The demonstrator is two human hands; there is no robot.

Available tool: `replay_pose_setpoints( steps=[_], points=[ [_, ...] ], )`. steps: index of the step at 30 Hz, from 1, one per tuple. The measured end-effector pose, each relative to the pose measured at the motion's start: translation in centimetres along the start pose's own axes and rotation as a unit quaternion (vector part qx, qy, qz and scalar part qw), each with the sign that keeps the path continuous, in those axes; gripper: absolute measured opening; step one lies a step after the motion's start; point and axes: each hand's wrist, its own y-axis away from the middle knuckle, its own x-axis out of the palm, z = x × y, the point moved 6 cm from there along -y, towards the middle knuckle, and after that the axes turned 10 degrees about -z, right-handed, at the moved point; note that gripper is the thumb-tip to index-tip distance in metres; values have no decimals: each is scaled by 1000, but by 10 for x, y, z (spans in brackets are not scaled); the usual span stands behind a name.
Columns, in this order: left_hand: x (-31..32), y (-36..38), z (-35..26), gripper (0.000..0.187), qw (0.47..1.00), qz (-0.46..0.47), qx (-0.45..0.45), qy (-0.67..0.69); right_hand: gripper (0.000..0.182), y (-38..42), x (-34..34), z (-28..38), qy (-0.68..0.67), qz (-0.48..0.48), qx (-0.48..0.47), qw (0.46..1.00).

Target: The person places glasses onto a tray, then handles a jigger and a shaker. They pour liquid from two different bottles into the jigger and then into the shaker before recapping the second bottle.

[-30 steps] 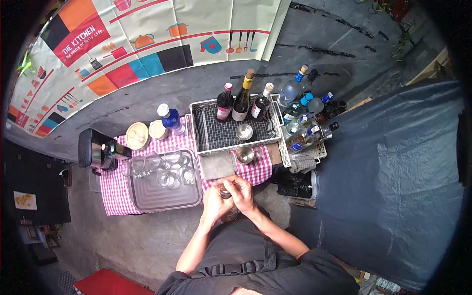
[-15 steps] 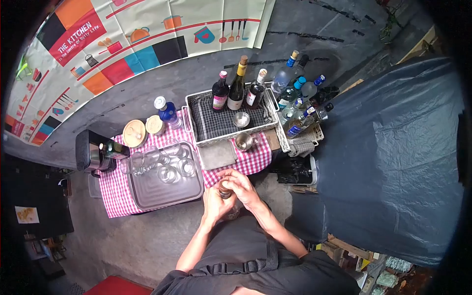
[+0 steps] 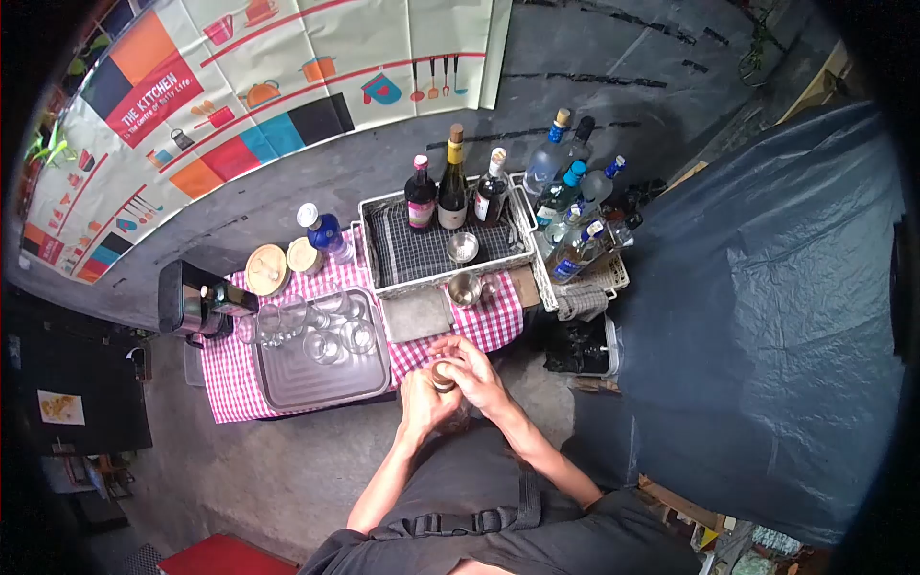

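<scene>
In front of my body, I hold a bottle with a round brown cap (image 3: 442,377). Its lower part is mostly hidden behind my hands and seems to be clear glass. My left hand (image 3: 422,404) is wrapped around the neck just under the cap. My right hand (image 3: 471,379) is closed at the cap, with the thumb against its side and the fingers curled over the far side. Nearest to both hands is the front edge of the red checked tablecloth (image 3: 414,358).
A grey tray (image 3: 321,391) with several glasses stands at left. Behind are a wicker tray (image 3: 383,284) with three bottles and a metal bowl (image 3: 463,248), plus a metal cup (image 3: 465,289). Further right, a basket (image 3: 545,295) holds several bottles. Dark sheeting (image 3: 738,316) hangs at right.
The camera view has shifted slightly. Both hands keep their hold on the bottle, and the brown cap now shows more of its top between them.
</scene>
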Motion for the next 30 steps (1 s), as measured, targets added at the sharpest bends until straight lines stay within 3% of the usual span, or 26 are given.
replay_pose_setpoints(
  steps=[4, 7, 9, 14, 18, 19, 21, 30],
  points=[
    [0, -14, -19, 12, 998, -17, -2, 54, 41, -4, 1, 26, 31, 50, -20, 998],
    [-14, -39, -21, 12, 994, -24, -6, 107, 53, -13, 6, 52, 78, 96, -115, 986],
    [-28, -66, -20, 12, 989, -40, -37, 139, 54, -21, 7, 74, 70, 56, -144, 985],
    [-64, -153, -12, 15, 983, -128, 10, 132, 30, -52, -28, 68, 76, -14, -100, 992],
    [-76, -224, 3, 17, 981, -153, 68, 98, 28, -69, -45, 36, 80, -52, -57, 994],
    [-73, -243, 14, 11, 983, -137, 73, 103, 27, -74, -48, 24, 73, -58, -52, 994],
    [-74, -269, 14, 13, 984, -135, 98, 64, 26, -83, -49, 7, 88, -66, -36, 993],
    [-41, -347, 60, 17, 985, -61, 114, 115, 25, -96, -57, -16, 119, -104, 12, 987]
  ],
)
